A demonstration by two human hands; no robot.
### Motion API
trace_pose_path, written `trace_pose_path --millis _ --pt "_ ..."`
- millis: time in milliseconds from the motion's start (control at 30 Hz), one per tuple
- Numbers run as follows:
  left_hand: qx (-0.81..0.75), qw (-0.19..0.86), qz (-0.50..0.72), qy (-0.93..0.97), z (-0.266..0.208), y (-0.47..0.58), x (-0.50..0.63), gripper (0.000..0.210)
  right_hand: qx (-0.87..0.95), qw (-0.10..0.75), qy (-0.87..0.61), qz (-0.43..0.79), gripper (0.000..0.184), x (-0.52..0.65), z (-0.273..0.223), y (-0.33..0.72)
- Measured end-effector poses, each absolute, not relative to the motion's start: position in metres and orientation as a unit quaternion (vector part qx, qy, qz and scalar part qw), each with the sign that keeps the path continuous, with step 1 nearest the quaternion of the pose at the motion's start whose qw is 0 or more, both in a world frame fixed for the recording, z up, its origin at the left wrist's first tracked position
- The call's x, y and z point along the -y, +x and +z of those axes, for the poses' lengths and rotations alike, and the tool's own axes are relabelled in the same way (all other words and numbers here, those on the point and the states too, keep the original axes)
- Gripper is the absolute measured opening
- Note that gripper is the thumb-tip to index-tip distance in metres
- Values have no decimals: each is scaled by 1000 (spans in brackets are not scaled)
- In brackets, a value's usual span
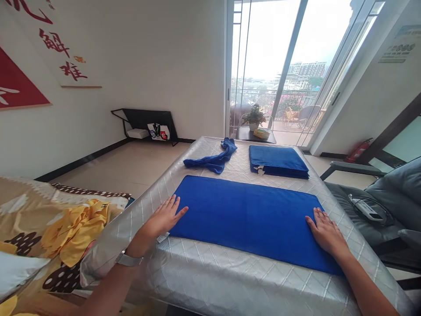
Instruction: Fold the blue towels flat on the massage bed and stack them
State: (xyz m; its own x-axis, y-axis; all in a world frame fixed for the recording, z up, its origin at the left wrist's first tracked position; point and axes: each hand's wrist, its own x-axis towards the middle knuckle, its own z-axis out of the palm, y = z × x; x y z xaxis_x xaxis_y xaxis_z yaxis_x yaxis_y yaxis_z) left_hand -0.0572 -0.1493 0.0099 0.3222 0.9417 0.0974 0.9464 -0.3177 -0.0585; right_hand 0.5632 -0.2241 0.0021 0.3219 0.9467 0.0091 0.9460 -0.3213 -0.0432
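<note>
A blue towel (pixel 243 219) lies flat and spread out across the silver quilted cover (pixel 210 263). My left hand (pixel 166 214) rests at its left edge, fingers apart, with a white tag (pixel 163 237) showing just below. On the right edge of the towel lies my right hand (pixel 325 230), palm down and fingers stretched. Farther back, a crumpled blue towel (pixel 217 159) sits on the left. To its right is a neat stack of folded blue towels (pixel 278 160), with white tags at the front corner.
At left, a patterned bedspread (pixel 19 206) carries a yellow cloth (pixel 79 228). A dark armchair (pixel 391 197) with a power strip (pixel 366 208) on it stands at right. Behind the covered surface, a small table (pixel 243 134) holds a potted plant (pixel 254 117) before the glass doors.
</note>
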Motion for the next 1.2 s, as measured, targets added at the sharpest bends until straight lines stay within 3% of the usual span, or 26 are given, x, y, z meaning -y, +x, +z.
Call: trace_pose_path --millis 67,233,467,1000,1200 --pt "600 5 -37 -799 25 -24 148 76 580 22 -814 12 86 224 5 559" --pt "439 -92 -46 -893 51 95 153 81 584 31 -811 4 85 225 3 560" --pt "409 -80 -76 -906 40 176 139 84 589 42 -807 -11 81 226 0 560" --pt "664 -33 -37 -746 13 -14 65 88 580 34 -814 12 83 222 -2 564" --pt "669 -20 -64 -740 6 -22 61 85 574 -27 -817 48 81 214 5 578"
